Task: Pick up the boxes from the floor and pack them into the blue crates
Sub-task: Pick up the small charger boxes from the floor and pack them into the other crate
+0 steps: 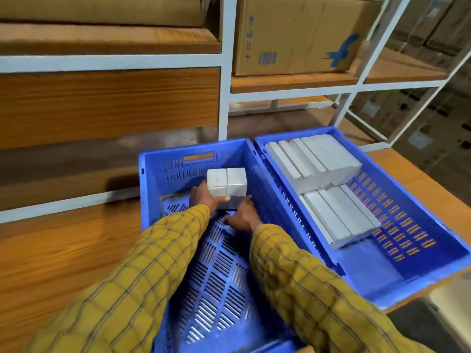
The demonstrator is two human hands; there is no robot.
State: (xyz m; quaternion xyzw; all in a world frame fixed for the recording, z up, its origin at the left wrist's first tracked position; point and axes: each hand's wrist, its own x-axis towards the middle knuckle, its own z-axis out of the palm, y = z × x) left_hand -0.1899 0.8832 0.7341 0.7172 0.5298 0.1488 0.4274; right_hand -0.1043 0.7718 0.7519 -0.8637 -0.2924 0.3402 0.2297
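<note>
- Two small white boxes [226,183], pressed side by side, stand upright near the far wall of the left blue crate [153,189]; square-edged, stiff cardboard, probably light, best squeezed on the outer flat faces.
- Left hand [204,200] grips the pair's left side; right hand [242,215] curls at its lower right.
- Right blue crate [433,240], slotted plastic, holds two rows of white packed boxes [318,161] towards its far-left corner.
- Brown carton [298,34] sits on a white-framed shelf.
</note>
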